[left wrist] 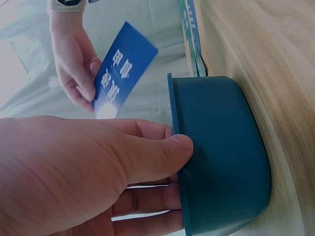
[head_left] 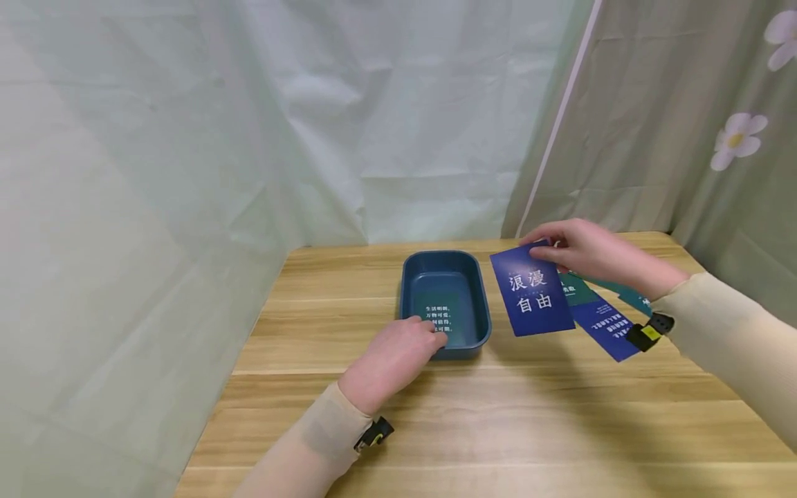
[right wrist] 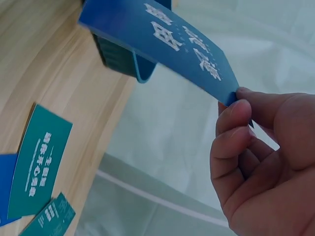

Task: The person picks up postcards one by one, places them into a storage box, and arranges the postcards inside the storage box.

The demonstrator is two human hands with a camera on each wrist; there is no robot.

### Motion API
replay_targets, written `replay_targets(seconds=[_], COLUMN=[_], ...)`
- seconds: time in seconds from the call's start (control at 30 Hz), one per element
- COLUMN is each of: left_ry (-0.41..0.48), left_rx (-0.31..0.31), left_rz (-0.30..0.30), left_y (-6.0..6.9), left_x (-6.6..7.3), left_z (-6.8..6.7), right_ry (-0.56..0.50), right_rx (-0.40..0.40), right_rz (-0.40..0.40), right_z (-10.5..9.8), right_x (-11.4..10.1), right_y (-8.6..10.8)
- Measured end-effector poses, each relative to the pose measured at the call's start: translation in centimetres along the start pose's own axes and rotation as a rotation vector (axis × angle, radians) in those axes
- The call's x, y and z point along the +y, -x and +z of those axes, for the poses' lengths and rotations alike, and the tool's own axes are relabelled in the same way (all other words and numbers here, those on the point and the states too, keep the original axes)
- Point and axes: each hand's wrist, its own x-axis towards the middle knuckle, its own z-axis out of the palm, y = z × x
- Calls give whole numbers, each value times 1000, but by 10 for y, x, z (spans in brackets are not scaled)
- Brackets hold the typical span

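A blue card (head_left: 533, 294) with white characters is pinched at its top corner by my right hand (head_left: 582, 252), held above the table. In the right wrist view the thumb and index finger press on the card (right wrist: 172, 46) at one end. My left hand (head_left: 398, 353) grips the near rim of a dark teal plastic tray (head_left: 445, 259), with the thumb outside and the fingers over the rim, as the left wrist view shows on the tray wall (left wrist: 221, 147). Inside the tray lies a green card (head_left: 445, 310) with white characters, partly covered by the left fingers.
Right of the tray, under my right forearm, several cards lie overlapping on the wooden table (head_left: 299, 332): a blue card (head_left: 604, 325) and green cards, one a green card (right wrist: 42, 162) with white writing. Pale curtains (head_left: 405, 124) hang behind the table.
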Motion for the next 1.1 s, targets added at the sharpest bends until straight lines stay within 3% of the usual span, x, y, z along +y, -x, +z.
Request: replay_targets(seconds=[0.3,0.73,1.1], left_ry=[-1,3,13], left_rx=[2,-11,-32], left_rz=[-2,-9,-6], left_y=[-2,-1,-1], left_x=[0,1,1], left_z=[1,-1,-1], right_ry=[-145,-212,-243], right_rx=[17,-24,-110], right_rz=[39,14,-53], right_z=[10,35,66], right_x=[-8,-30,-33], right_y=[-27,-59,-86])
